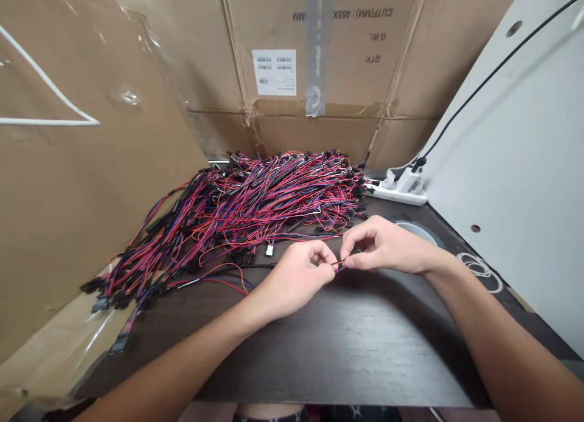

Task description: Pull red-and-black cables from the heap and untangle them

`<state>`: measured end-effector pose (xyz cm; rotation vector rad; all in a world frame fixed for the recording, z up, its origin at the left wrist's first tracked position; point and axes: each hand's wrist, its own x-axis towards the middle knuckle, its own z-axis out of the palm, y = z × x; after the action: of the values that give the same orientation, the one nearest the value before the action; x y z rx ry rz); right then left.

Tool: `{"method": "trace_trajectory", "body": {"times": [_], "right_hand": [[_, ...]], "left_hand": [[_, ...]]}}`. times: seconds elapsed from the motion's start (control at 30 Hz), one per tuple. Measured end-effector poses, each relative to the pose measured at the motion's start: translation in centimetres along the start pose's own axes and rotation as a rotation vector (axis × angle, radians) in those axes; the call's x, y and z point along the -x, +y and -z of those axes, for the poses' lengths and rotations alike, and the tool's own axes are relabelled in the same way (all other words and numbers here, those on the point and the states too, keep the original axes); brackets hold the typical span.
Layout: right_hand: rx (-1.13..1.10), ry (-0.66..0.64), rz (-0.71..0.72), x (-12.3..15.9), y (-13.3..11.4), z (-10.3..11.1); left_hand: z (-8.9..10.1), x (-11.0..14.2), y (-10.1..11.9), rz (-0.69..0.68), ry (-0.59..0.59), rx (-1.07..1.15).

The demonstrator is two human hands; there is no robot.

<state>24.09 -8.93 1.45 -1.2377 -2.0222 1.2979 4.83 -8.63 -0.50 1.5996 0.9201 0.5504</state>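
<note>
In the head view, a thin wire (pixel 338 262) is pinched in the fingertips of the left hand (pixel 303 269) and the right hand (pixel 387 247), before the heaped wire harnesses (pixel 274 194) on the dark table (pixel 365 349), presumably so a short stretch (its ends are hidden) is steadied.

White power strip (pixel 398 195) near cardboard (pixel 351 84)
</note>
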Motion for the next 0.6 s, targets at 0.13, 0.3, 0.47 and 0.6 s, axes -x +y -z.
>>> {"method": "trace_trajectory", "body": {"times": [0.13,0.3,0.47,0.6], "right_hand": [[0.000,-0.016,-0.036,0.06,-0.03,0.13],[-0.050,-0.018,-0.079,-0.03,-0.20,-0.12],[-0.085,-0.037,-0.096,-0.05,-0.32,-0.32],[-0.140,-0.072,-0.098,0.07,-0.34,-0.17]], "left_hand": [[-0.03,0.05,0.11,0.022,0.006,-0.001],[0.11,-0.03,0.10,0.017,0.006,0.006],[0.29,0.06,0.11,0.020,-0.004,0.042],[0.45,0.19,0.26,0.018,-0.029,0.066]]}}
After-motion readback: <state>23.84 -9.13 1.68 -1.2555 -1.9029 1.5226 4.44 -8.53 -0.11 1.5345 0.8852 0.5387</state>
